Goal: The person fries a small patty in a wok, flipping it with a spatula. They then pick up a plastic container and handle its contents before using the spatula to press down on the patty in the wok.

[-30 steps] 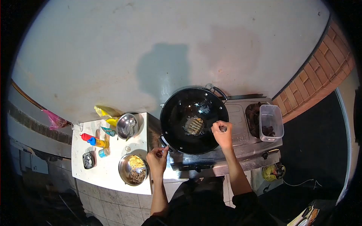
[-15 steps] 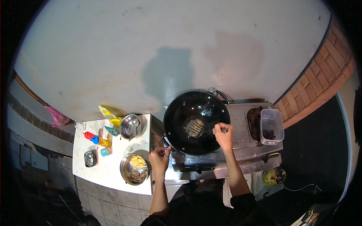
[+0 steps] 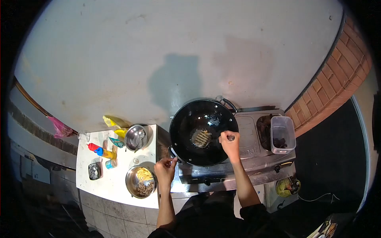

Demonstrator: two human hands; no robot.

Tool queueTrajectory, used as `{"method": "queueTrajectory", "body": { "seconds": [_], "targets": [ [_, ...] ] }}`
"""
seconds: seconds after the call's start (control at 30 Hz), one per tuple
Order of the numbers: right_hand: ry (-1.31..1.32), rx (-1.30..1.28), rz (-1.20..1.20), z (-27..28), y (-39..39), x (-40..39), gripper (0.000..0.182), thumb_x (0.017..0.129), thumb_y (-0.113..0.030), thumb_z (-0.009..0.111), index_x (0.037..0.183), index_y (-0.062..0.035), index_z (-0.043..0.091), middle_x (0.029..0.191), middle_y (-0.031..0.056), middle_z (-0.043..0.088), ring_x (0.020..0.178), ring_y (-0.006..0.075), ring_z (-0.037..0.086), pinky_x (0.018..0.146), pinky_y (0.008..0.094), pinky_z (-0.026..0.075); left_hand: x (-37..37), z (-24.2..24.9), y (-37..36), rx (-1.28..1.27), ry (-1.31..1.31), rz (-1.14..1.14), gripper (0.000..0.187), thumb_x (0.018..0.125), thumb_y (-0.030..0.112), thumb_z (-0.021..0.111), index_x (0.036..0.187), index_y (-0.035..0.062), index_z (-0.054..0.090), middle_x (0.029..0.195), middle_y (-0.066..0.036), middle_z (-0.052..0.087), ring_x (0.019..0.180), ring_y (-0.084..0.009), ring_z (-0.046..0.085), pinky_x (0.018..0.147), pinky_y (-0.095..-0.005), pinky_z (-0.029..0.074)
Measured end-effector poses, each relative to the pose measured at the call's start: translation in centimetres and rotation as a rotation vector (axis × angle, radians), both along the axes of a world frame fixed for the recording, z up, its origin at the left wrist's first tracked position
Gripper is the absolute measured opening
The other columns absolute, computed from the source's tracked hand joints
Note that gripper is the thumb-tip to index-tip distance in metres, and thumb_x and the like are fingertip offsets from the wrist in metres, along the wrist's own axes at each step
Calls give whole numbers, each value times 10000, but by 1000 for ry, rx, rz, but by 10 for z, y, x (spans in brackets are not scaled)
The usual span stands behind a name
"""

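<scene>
A large black wok (image 3: 190, 158) sits on the gas stove, with a shiny film of oil and some bits in its bottom. My right hand (image 3: 230, 144) is closed around the handle of a slotted spatula (image 3: 201, 138), whose head lies flat in the wok among small pieces of food. The handle is mostly hidden by my fist. At the wok's near left side, my left hand (image 3: 165, 168) pinches the wok handle (image 3: 173, 152) between thumb and fingers.
The white table (image 3: 115, 186) on the left bears a steel bowl (image 3: 141, 190) of yellow strips and brown slices, another steel bowl (image 3: 136, 138), red and yellow squeeze bottles (image 3: 105, 152) and a black dish (image 3: 94, 171). A clear plastic box (image 3: 283, 135) stands on the right of the stove (image 3: 248, 158).
The spatula head and my right hand have shifted slightly left within the wok. My left hand stays at the wok handle. The whole view has shifted a little.
</scene>
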State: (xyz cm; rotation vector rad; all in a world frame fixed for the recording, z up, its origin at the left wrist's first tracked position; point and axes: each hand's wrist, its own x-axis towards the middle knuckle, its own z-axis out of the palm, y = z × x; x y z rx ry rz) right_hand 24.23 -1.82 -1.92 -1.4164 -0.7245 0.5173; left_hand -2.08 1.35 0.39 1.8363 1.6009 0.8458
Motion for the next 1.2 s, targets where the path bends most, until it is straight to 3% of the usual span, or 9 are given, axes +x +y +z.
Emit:
{"method": "queueTrajectory", "body": {
  "seconds": [0.17,0.57,0.63,0.77,1.2],
  "targets": [
    [-30,-31,4,-2,1,-1,279,821,-67,570,566,40,534,495,-14,480,491,36,441,457,253,334,0,0,-1,19,-44,1,298,751,231,795,738,-48,691,554,-118,587,476,-174,536,488,-304,417],
    [-118,-23,-4,-6,9,0,264,808,-39,567,556,30,528,498,-24,468,487,38,430,450,256,322,1,0,-3,-20,-70,48,295,746,235,798,746,-40,692,568,-109,593,495,-175,552,506,-305,431],
    [6,-32,28,-1,8,0,292,809,-16,555,525,7,495,506,-33,475,480,33,423,438,246,309,1,-3,-3,-22,-82,51,296,746,239,797,744,-38,692,570,-108,595,495,-177,555,507,-306,432],
    [13,-16,23,5,7,-2,310,810,-4,550,510,-7,469,513,-37,482,475,28,418,430,241,299,-1,-7,-2,-6,-111,25,295,747,240,796,734,-34,688,567,-106,589,491,-172,551,502,-306,425],
    [-6,-35,41,5,3,0,282,811,-10,545,531,8,514,521,3,534,493,57,483,463,241,355,-1,-8,0,-24,-88,35,309,754,248,796,737,-41,688,550,-94,575,475,-159,527,484,-299,409]
  ]
}}
